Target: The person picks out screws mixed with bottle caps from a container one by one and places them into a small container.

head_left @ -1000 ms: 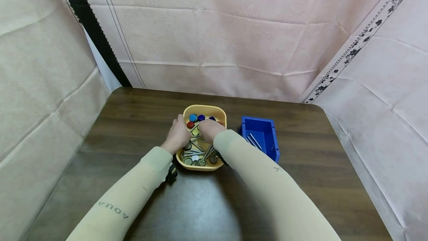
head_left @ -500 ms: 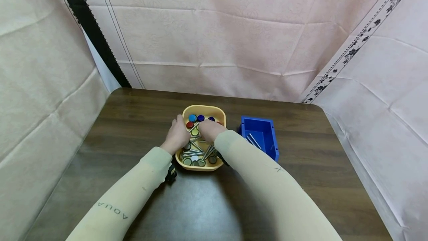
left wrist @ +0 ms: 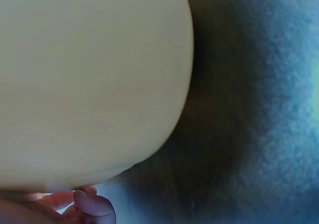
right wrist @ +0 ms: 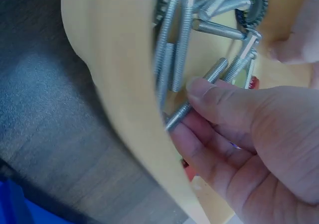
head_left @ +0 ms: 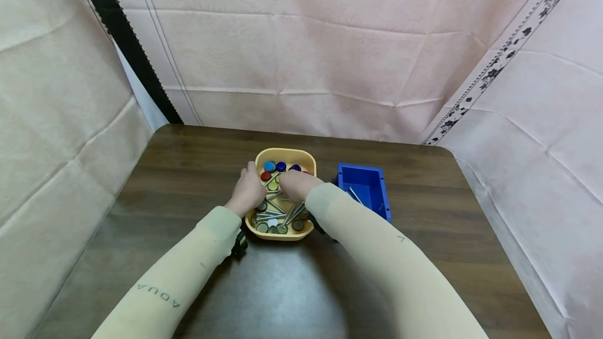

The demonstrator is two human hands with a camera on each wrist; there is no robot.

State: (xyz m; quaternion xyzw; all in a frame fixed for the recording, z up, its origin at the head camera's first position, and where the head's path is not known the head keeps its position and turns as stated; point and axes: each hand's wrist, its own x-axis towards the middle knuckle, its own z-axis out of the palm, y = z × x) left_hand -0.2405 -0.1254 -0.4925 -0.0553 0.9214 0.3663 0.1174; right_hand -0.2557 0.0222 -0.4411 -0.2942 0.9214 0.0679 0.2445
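Observation:
A pale yellow tray (head_left: 285,150) holds metal bolts (right wrist: 183,40) and bottle caps. My left hand (head_left: 248,191) grips its left wall; in the left wrist view, fingers and thumb show at the edge of the tray wall. Inside the tray, my right hand (head_left: 299,186) pinches a silver bolt (right wrist: 213,73) between thumb and fingers, as the right wrist view shows. The bolt is tilted, its lower end close to the tray wall. Blue caps (head_left: 281,166) and a red cap (head_left: 266,176) lie toward the tray's far end.
To the tray's right stands a blue bin (head_left: 360,173) with a bolt (head_left: 354,195) visible in it; my right sleeve (head_left: 372,234) hides its near corner. The brown table (head_left: 188,171) ends at hanging pale cloths at the back and sides.
My right forearm has shifted slightly and now hides more of the blue bin's bolts. Both hands stay at the tray; the whole head view has drifted a little.

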